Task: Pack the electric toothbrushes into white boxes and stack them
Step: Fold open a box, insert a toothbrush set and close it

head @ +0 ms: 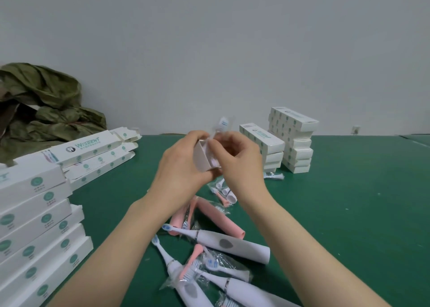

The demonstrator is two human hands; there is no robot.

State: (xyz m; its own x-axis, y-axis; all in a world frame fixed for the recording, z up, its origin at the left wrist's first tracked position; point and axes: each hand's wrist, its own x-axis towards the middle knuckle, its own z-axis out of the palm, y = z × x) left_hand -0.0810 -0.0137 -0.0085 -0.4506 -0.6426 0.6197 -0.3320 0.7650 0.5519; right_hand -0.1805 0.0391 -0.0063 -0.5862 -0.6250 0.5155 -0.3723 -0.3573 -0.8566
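Left hand (pixel 183 164): fingers curled round an open white box (pixel 203 157), held above the table.
Right hand (pixel 237 157): pinches a wrapped brush head (pixel 223 124) at the box mouth.
Toothbrushes (pixel 232 244): loose pile just below the box.
Open room: bare green table (pixel 349 213) right of the box.
Edges: flat boxes (pixel 35 213) stacked left of the box; packed stacks (pixel 295 141) behind it, to the right.
Room: pale wall (pixel 162 50) behind; crumpled cloth (pixel 39 97) far left.

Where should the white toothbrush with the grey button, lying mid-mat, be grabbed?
Probably the thick handle of the white toothbrush, pinched across its width from above, between the grey button and the butt end. That stretch lies flat on the green mat with bare mat beyond its butt; the thin neck is crowded by pink handles.
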